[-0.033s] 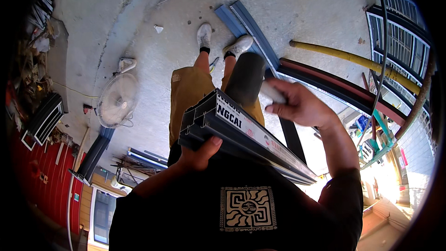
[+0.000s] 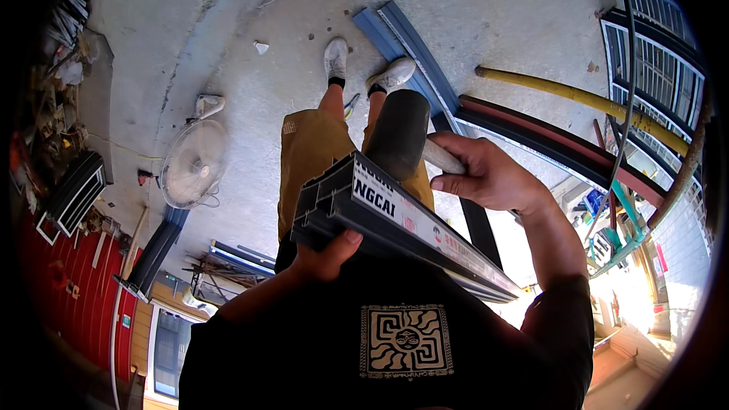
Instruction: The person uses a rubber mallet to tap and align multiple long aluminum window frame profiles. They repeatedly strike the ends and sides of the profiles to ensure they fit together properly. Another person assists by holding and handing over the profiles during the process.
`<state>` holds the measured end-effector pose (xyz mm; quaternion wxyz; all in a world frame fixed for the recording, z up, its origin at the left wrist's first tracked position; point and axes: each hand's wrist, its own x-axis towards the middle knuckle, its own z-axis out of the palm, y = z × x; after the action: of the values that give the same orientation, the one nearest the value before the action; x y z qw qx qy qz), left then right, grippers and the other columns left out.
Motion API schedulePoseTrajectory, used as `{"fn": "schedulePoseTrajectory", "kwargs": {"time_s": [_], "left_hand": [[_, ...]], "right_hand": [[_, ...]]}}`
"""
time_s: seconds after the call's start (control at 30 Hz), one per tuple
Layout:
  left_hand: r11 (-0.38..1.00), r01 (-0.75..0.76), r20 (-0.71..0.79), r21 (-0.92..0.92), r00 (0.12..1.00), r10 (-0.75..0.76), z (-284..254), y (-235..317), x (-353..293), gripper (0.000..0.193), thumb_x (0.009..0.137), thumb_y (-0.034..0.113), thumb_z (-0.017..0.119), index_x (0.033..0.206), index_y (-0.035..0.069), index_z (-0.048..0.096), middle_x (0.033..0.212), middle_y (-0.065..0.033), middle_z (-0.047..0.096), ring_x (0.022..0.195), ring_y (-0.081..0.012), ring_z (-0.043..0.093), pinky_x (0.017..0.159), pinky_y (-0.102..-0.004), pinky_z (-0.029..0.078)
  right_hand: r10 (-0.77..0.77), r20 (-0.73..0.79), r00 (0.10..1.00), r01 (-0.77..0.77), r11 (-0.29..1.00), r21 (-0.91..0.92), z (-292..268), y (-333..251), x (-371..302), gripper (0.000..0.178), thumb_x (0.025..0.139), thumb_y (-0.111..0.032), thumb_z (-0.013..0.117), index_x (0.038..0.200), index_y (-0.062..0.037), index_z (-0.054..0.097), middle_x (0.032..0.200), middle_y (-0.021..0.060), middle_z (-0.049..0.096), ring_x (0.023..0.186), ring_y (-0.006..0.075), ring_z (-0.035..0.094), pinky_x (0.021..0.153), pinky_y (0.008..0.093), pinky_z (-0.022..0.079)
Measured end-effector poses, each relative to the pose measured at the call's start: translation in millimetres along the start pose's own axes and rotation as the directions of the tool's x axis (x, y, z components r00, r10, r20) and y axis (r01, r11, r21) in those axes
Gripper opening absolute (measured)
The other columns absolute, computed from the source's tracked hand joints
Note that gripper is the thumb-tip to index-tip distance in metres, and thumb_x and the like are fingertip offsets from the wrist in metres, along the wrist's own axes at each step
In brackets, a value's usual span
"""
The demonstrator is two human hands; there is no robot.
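Note:
My left hand [image 2: 326,256] is wrapped round a long dark metal profile [image 2: 345,209] near its end, with the thumb on top. The profile has a hollow, ribbed end and a printed white strip along one face. It slants across my front toward the lower right. In my right hand [image 2: 497,173] is a rubber mallet [image 2: 399,135], gripped by its pale handle. The black head is beside the profile's end, over the printed face. Whether head and profile touch, I cannot tell.
Blue-grey profiles [image 2: 414,57] and a dark red beam [image 2: 562,144] lie at the right, near a yellow pole [image 2: 562,91]. Pliers [image 2: 351,105] rest on the floor by my feet. A standing fan [image 2: 194,163] is at the left. Dark barred frames [image 2: 657,68] stand far right.
The mallet head has shifted slightly down, nearer the profile. My right hand has moved a little with it. The left hand keeps its hold.

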<state>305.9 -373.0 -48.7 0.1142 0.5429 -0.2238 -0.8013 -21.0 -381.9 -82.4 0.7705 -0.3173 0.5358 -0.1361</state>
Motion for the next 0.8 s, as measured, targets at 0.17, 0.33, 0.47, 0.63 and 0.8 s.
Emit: {"fn": "schedulePoseTrajectory", "kwargs": {"time_s": [0.17,0.33,0.47,0.63,0.8], "left_hand": [[0.997,0.039,0.002,-0.068,0.999,-0.038,-4,-4,-3,0.023,0.103,0.008,0.067,0.125,0.002,0.07,0.119,-0.0087,0.075,0.113,-0.0172,0.071,0.097,-0.0358,0.057],[0.999,-0.022,0.014,0.039,1.0,0.021,-6,-18,-2,0.023,0.104,0.009,0.067,0.125,0.002,0.07,0.12,-0.009,0.075,0.112,-0.0196,0.072,0.096,-0.0365,0.057],[0.992,-0.083,0.049,0.096,0.996,0.079,-2,-2,-3,0.023,0.103,0.008,0.069,0.125,0.002,0.07,0.122,-0.0086,0.075,0.112,-0.0195,0.071,0.097,-0.0362,0.056],[0.999,-0.033,0.062,-0.027,0.998,0.034,7,10,-4,0.028,0.103,0.007,0.069,0.13,0.002,0.065,0.124,-0.0078,0.072,0.114,-0.0169,0.068,0.098,-0.0353,0.055],[1.0,0.026,0.078,-0.002,0.997,-0.026,5,8,2,0.031,0.103,0.009,0.069,0.133,0.002,0.063,0.123,-0.0076,0.072,0.112,-0.0152,0.068,0.096,-0.0343,0.055]], "right_hand": [[-0.106,0.033,0.994,0.108,0.993,-0.041,-6,17,12,0.05,0.1,-0.021,0.081,0.144,-0.0061,0.061,0.102,0.0083,0.073,0.09,0.0138,0.064,0.086,0.0349,0.054],[-0.05,-0.156,0.986,0.042,0.998,-0.053,-10,24,17,0.044,0.101,-0.015,0.078,0.142,-0.0076,0.062,0.101,0.007,0.071,0.092,0.0142,0.067,0.085,0.0332,0.054],[-0.089,0.068,0.994,0.092,0.994,-0.055,24,14,2,0.042,0.099,-0.007,0.076,0.138,-0.0049,0.062,0.106,0.0135,0.077,0.091,0.0172,0.076,0.084,0.0331,0.058],[-0.134,-0.032,0.99,0.135,0.991,0.02,28,31,10,0.039,0.099,-0.009,0.078,0.135,-0.0033,0.062,0.1,0.0135,0.075,0.088,0.0157,0.071,0.081,0.0321,0.056],[-0.176,-0.097,0.98,0.177,0.984,-0.002,21,35,8,0.038,0.1,-0.009,0.077,0.135,-0.0025,0.062,0.097,0.0074,0.068,0.087,0.0107,0.06,0.078,0.0289,0.05]]}}
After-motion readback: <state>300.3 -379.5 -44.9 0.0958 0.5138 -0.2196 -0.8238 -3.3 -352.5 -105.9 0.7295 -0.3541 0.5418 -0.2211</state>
